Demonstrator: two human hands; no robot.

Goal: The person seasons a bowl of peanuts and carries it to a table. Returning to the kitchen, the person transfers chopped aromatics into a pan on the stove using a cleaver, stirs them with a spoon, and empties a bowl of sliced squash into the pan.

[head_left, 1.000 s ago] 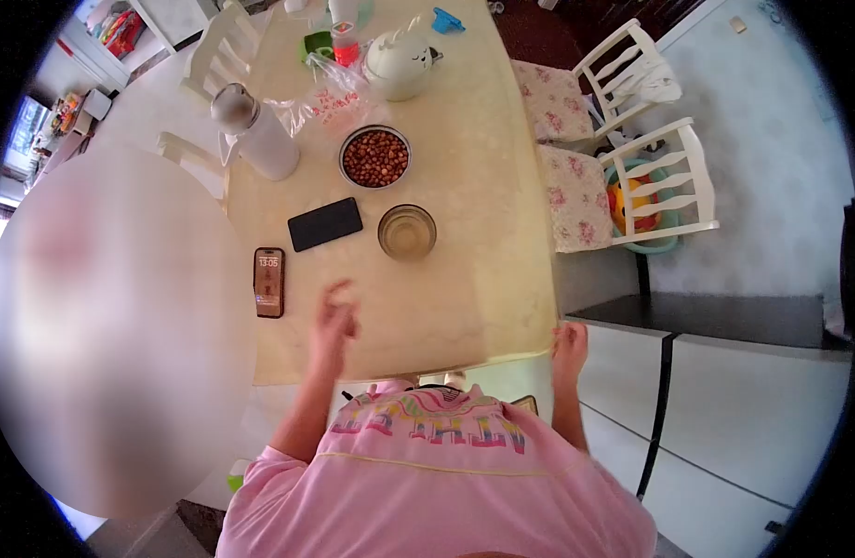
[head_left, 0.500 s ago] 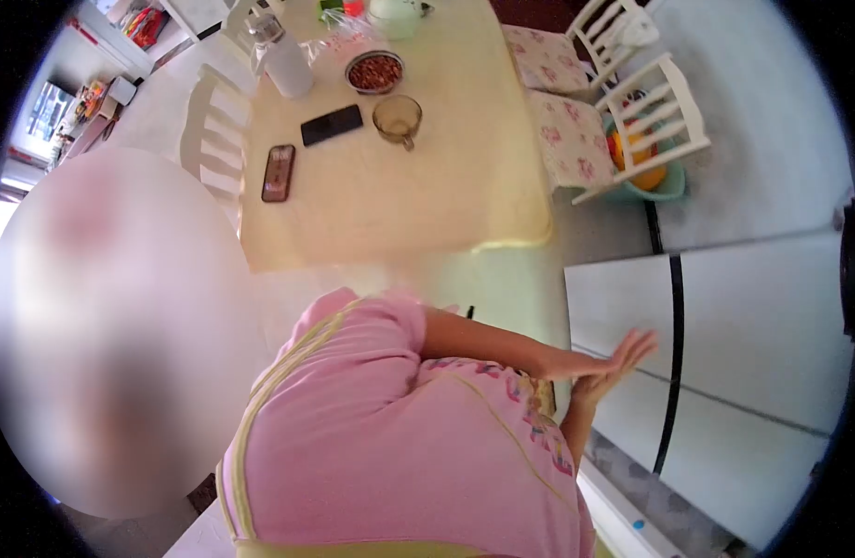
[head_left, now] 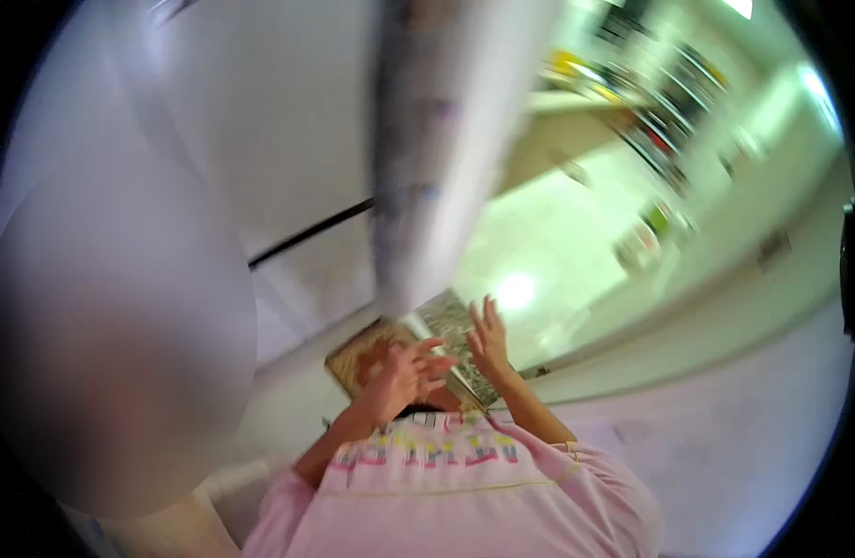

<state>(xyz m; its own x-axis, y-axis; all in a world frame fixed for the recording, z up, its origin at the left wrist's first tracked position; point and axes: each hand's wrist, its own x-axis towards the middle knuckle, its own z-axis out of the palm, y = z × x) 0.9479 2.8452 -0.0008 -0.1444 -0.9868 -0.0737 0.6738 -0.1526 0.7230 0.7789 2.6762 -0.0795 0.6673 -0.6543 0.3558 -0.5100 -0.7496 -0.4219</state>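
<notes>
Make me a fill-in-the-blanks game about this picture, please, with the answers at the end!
1. The person's shirt is mostly the colour ____.
2. The hand seen in front of the brown mat is the person's ____ one.
3. The right hand has its fingers spread and is holding ____.
4. The round bright patch of light shines on the shiny ____.

Missing words: pink; left; nothing; floor.

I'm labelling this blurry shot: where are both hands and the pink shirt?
Left hand (head_left: 401, 378): head view, middle of the hand.
Right hand (head_left: 488, 346): head view, middle of the hand.
Pink shirt (head_left: 446, 521): head view, plain cloth of its front.
</notes>
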